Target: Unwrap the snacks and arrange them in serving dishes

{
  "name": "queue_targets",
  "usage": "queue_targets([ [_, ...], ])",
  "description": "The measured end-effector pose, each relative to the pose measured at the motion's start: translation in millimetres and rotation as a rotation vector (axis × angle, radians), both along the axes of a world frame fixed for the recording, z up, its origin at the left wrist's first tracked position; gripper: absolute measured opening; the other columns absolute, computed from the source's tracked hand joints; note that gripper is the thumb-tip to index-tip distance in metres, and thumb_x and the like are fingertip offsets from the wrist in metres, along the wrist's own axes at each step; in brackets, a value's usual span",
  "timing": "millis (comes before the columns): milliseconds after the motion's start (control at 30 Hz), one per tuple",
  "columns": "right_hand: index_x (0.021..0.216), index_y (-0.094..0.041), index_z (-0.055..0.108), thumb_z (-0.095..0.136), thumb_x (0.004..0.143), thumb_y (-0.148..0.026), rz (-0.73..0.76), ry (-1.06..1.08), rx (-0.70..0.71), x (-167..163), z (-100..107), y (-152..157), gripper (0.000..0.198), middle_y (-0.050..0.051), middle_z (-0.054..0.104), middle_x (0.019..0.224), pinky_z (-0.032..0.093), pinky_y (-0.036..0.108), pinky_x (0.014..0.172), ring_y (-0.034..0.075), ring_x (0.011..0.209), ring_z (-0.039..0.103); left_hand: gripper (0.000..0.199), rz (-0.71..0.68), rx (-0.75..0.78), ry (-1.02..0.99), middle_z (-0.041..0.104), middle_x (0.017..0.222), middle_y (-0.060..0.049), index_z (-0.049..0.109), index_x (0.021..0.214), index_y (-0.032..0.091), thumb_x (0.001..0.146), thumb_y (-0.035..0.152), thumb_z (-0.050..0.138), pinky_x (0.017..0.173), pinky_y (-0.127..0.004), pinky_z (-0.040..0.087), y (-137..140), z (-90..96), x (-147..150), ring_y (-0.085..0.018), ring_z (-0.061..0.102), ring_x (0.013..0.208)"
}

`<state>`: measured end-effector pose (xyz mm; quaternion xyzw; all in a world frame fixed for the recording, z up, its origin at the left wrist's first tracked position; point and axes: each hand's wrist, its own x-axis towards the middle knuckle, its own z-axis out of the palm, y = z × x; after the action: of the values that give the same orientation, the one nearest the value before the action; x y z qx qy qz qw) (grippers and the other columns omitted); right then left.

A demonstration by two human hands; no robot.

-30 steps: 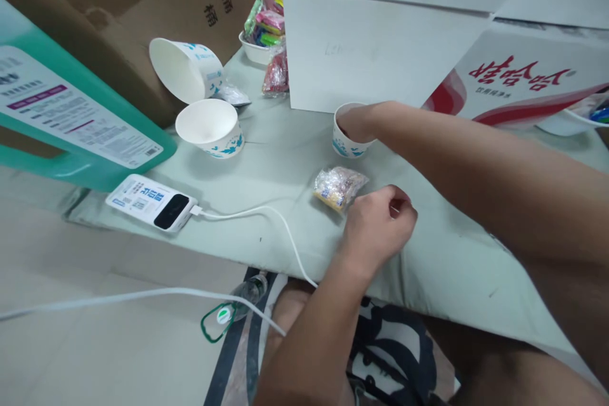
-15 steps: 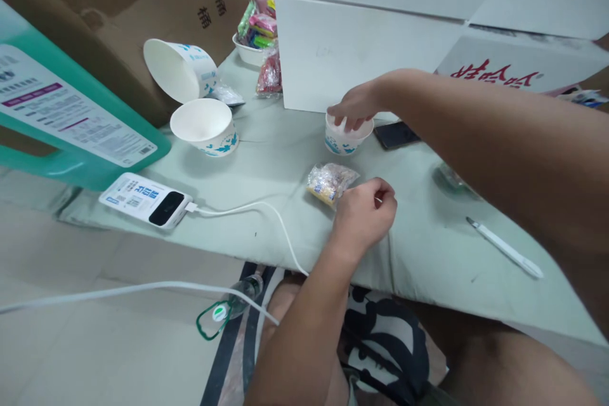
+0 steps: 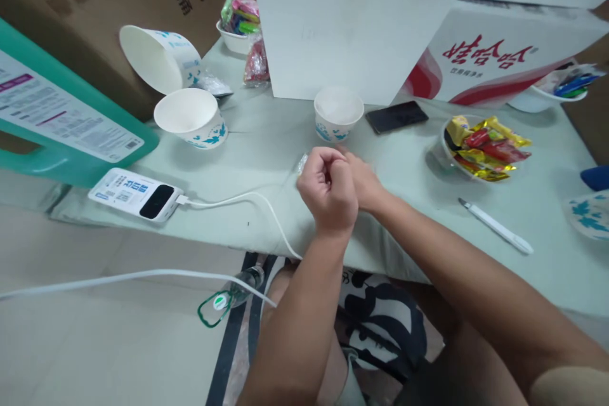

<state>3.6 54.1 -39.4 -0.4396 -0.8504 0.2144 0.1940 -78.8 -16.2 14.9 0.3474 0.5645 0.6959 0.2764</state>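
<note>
My left hand [image 3: 328,187] is curled into a fist above the near middle of the table; what it holds, if anything, is hidden. Close against it on the right is my right hand [image 3: 362,183], slightly blurred, its fingers mostly covered by the left. A sliver of a clear plastic packet [image 3: 302,163] shows at the left hand's far edge; the rest of it is hidden. Just beyond both hands stands a small white paper bowl [image 3: 339,108] with blue leaf prints and something whitish, perhaps clear plastic, inside.
Left are another paper bowl [image 3: 190,117], a tipped one [image 3: 164,60], a power bank [image 3: 137,195] with a cable, and a green jug [image 3: 71,108]. Right are a phone [image 3: 397,117], a bowl of wrapped snacks [image 3: 485,146] and a white pen-like knife [image 3: 497,226]. A white carton [image 3: 352,38] stands behind.
My right hand has left the small paper bowl and come back beside my left hand. The left hand has shifted left and now covers most of the plastic packet. The view has moved slightly.
</note>
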Motion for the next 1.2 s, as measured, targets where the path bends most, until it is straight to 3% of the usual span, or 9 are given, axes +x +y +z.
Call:
queue_targets([
  [167, 0.142, -0.028, 0.058, 0.07, 0.082, -0.048, -0.067, -0.153, 0.014, 12.0, 9.3, -14.8, 0.064, 0.017, 0.064, 0.126, 0.053, 0.056, 0.091, 0.04, 0.11, 0.063, 0.015, -0.048, 0.001, -0.068, 0.049, 0.064, 0.001, 0.045, 0.071, 0.022, 0.083, 0.013, 0.045, 0.06, -0.025, 0.043, 4.0, -0.4, 2.3, -0.013, 0.047, 0.06],
  [267, 0.145, -0.025, 0.056, 0.073, 0.079, -0.052, -0.221, -0.166, 0.027, 62.9, 5.9, -36.6, 0.074, 0.018, 0.061, 0.125, 0.052, 0.057, 0.093, 0.04, 0.112, 0.061, 0.014, -0.158, -0.007, -0.046, 0.047, 0.063, 0.002, 0.048, 0.071, 0.022, 0.082, 0.014, 0.048, 0.057, -0.025, 0.039, 4.8, 0.8, -1.7, -0.012, 0.043, 0.057],
  [367, 0.145, -0.022, 0.056, 0.07, 0.078, -0.063, -0.363, -0.05, 0.027, 123.9, -5.6, -61.6, 0.08, 0.018, 0.054, 0.129, 0.053, 0.054, 0.091, 0.034, 0.103, 0.061, 0.015, -0.356, -0.17, 0.069, 0.045, 0.061, 0.004, 0.05, 0.071, 0.022, 0.085, 0.017, 0.052, 0.057, -0.026, 0.036, 7.5, -0.5, -2.1, -0.012, 0.041, 0.056],
  [500, 0.133, -0.024, 0.06, 0.046, 0.097, -0.053, -0.358, 0.215, 0.049, 181.6, -8.2, -89.9, 0.048, 0.009, 0.061, 0.103, 0.051, 0.043, 0.076, 0.023, 0.077, 0.057, 0.014, -0.59, -0.506, 0.423, 0.06, 0.07, 0.0, 0.059, 0.079, 0.022, 0.088, 0.032, 0.062, 0.063, -0.03, 0.037, 8.3, -6.7, 12.4, -0.015, 0.05, 0.063],
  [600, 0.111, -0.026, 0.065, 0.05, 0.096, -0.041, -0.466, 0.228, 0.178, 205.8, 0.9, -97.1, 0.026, 0.006, 0.061, 0.086, 0.048, 0.041, 0.074, 0.024, 0.075, 0.057, 0.029, -0.775, -0.639, 0.668, 0.069, 0.084, -0.004, 0.064, 0.095, 0.022, 0.085, 0.049, 0.069, 0.067, -0.034, 0.041, 4.5, -13.5, 27.9, -0.021, 0.059, 0.073],
  [733, 0.103, -0.023, 0.067, 0.055, 0.083, -0.032, -0.718, 0.025, 0.308, 242.5, 1.4, -84.9, 0.024, 0.011, 0.067, 0.094, 0.049, 0.05, 0.089, 0.032, 0.094, 0.063, 0.035, -0.862, -0.544, 0.784, 0.072, 0.105, -0.009, 0.061, 0.118, 0.022, 0.087, 0.035, 0.069, 0.079, -0.038, 0.051, 2.9, -24.5, 43.0, -0.023, 0.065, 0.087],
  [833, 0.113, -0.019, 0.071, 0.058, 0.081, -0.041, -0.787, -0.164, 0.191, 272.7, -11.0, -77.1, 0.041, 0.018, 0.067, 0.11, 0.047, 0.057, 0.095, 0.04, 0.108, 0.061, 0.039, -0.868, -0.422, 0.706, 0.069, 0.125, -0.012, 0.056, 0.132, 0.021, 0.093, 0.023, 0.057, 0.09, -0.039, 0.055, 6.4, -31.5, 50.6, -0.023, 0.068, 0.102],
  [933, 0.114, -0.019, 0.074, 0.057, 0.084, -0.044, -0.723, -0.262, 0.069, 291.9, -19.9, -80.7, 0.042, 0.018, 0.068, 0.111, 0.048, 0.056, 0.094, 0.04, 0.109, 0.062, 0.037, -0.858, -0.396, 0.749, 0.067, 0.129, -0.014, 0.057, 0.13, 0.019, 0.094, 0.027, 0.058, 0.097, -0.042, 0.054, 9.0, -34.7, 55.6, -0.026, 0.066, 0.112],
  [1200, 0.11, -0.024, 0.073, 0.051, 0.099, -0.039, -0.579, 0.117, 0.044, 278.9, 3.6, -106.7, 0.029, 0.005, 0.073, 0.084, 0.05, 0.034, 0.067, 0.021, 0.071, 0.065, 0.049, -0.848, -0.41, 0.819, 0.062, 0.112, -0.008, 0.058, 0.122, 0.022, 0.078, 0.03, 0.08, 0.091, -0.039, 0.051, 8.7, -36.9, 62.6, -0.023, 0.062, 0.099],
])
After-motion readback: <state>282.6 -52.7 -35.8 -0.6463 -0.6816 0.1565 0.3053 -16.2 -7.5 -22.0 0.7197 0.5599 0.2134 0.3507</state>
